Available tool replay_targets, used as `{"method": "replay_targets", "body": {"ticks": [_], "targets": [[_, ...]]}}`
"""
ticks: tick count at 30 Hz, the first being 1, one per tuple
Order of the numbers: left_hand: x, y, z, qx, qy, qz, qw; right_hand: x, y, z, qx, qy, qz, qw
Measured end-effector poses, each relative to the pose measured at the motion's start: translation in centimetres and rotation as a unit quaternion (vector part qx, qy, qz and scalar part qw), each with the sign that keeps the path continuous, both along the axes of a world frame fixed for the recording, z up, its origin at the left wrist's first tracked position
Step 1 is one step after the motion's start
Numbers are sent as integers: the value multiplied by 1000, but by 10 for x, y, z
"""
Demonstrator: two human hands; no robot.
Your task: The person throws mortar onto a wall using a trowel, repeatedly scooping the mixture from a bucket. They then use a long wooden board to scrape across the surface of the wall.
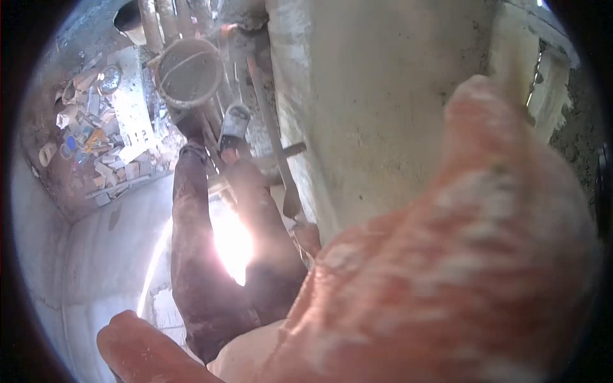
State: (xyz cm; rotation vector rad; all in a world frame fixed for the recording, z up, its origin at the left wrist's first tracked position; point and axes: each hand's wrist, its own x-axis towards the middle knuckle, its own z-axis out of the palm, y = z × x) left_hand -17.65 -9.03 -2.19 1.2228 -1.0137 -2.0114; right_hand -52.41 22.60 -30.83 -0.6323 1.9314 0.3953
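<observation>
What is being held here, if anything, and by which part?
It cannot be told. The right hand, smeared with plaster, is close to the camera by the wall, its palm hidden; only a bit of the left hand shows.

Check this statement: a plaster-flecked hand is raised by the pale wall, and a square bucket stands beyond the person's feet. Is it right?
No. The head view shows the bucket is round, not square. The rest holds: the plaster-flecked right hand is by the pale wall, and the bucket stands beyond the feet.
</observation>
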Motion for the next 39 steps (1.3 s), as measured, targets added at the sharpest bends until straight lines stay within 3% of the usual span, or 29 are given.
{"method": "replay_targets", "body": {"ticks": [2, 4, 7, 9, 10, 12, 13, 14, 16, 18, 20, 22, 26, 31, 35, 38, 39], "targets": [[-3, 15, -9, -36, -35, 11, 999, -4, -6, -12, -17, 3, 69, 997], [1, 27, -16, 8, -53, 18, 998, 3, -9, -4, 9, 21, 159, 987], [0, 68, -69, 56, -131, 109, 984, 33, -43, -24, 7, 94, 358, 929], [5, 115, -120, 161, -170, 208, 950, 62, -74, -44, -31, 90, 429, 898], [16, 143, -146, 148, -303, 191, 922, 83, -94, -50, -63, 69, 452, 887], [39, 224, -219, 123, -450, 160, 870, 132, -147, -51, -139, -18, 469, 872], [55, 257, -240, 126, -528, 116, 832, 152, -168, -66, -69, -39, 485, 871], [67, 280, -256, 150, -556, 108, 811, 169, -185, -87, 0, -59, 498, 865], [85, 321, -279, 199, -606, 91, 765, 201, -193, -128, -120, 8, 524, 843], [92, 357, -302, 216, -602, 107, 761, 251, -238, -140, -202, -33, 561, 802], [99, 371, -324, 235, -585, 140, 763, 279, -269, -182, -345, -1, 594, 726], [96, 380, -334, 263, -559, 185, 764, 311, -306, -199, -337, 5, 577, 744], [107, 348, -316, 328, -525, 190, 762, 330, -292, -196, -285, 12, 603, 745], [110, 356, -333, 332, -541, 166, 755, 357, -252, -281, -181, 17, 536, 824], [113, 369, -342, 295, -582, 180, 736, 370, -218, -421, -262, -77, 546, 792], [117, 369, -346, 276, -595, 171, 735, 358, -214, -441, -299, -157, 546, 767], [119, 371, -346, 273, -598, 166, 735, 358, -218, -395, -311, -170, 573, 739]]}}
